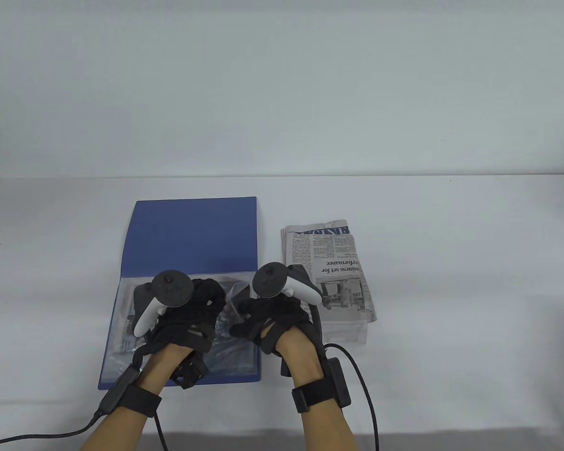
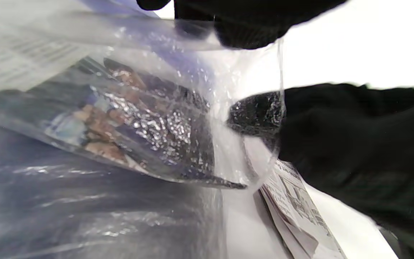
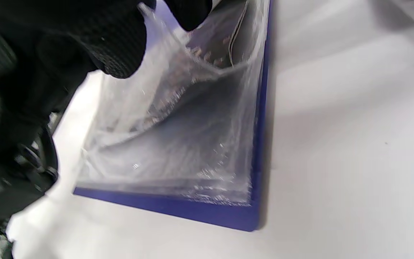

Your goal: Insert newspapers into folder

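Note:
A blue folder (image 1: 192,230) lies open at the table's left, its cover flipped away from me. Its near half holds clear plastic sleeves (image 1: 235,357). My left hand (image 1: 207,300) pinches the top film of a sleeve (image 2: 199,72) and lifts it. A newspaper sheet (image 2: 120,115) with a photo sits inside that sleeve. My right hand (image 1: 244,314) pinches the sleeve's open right edge (image 3: 178,90), with one fingertip (image 2: 257,111) behind the plastic. A folded stack of newspapers (image 1: 331,277) lies just right of the folder and also shows in the left wrist view (image 2: 293,201).
The white table (image 1: 451,282) stretches to the right and behind the folder. The folder's near blue edge (image 3: 207,212) lies flat on the table. Cables (image 1: 362,385) trail from both wrists toward the near table edge.

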Motion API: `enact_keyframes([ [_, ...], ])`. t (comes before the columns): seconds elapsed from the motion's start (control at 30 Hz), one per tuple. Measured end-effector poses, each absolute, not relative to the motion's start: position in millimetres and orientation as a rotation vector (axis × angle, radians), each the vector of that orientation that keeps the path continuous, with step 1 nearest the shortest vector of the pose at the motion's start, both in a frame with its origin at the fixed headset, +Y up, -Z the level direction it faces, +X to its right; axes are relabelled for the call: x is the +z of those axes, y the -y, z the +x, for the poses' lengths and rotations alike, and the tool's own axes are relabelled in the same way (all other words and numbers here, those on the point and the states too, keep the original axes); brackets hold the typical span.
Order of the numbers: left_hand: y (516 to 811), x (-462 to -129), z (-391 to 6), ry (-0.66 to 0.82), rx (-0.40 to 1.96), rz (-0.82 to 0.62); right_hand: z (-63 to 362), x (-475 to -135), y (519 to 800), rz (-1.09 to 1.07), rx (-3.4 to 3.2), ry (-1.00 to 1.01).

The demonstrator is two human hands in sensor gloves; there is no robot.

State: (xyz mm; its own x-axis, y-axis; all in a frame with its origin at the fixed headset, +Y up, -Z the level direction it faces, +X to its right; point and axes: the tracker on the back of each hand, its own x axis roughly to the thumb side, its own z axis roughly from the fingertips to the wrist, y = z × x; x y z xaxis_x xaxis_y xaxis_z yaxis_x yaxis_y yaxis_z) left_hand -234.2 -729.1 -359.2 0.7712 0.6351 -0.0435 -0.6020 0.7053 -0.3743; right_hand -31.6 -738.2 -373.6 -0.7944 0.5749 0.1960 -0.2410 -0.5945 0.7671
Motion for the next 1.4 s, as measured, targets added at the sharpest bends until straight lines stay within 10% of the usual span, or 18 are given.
enact_keyframes([
  [0.8,654.3,-320.0,-230.1,0.268,0.813,0.116,-19.7,-449.9,670.7,0.049,2.119,-0.337],
  [1.1,668.4,-332.2,-238.4,0.213,0.868,0.008,-27.0,-488.8,667.4,-0.046,1.957,-0.312],
  [1.4,686.6,-342.3,-234.9,0.205,0.782,-0.175,-14.0,-452.6,662.0,0.131,2.017,-0.238],
])
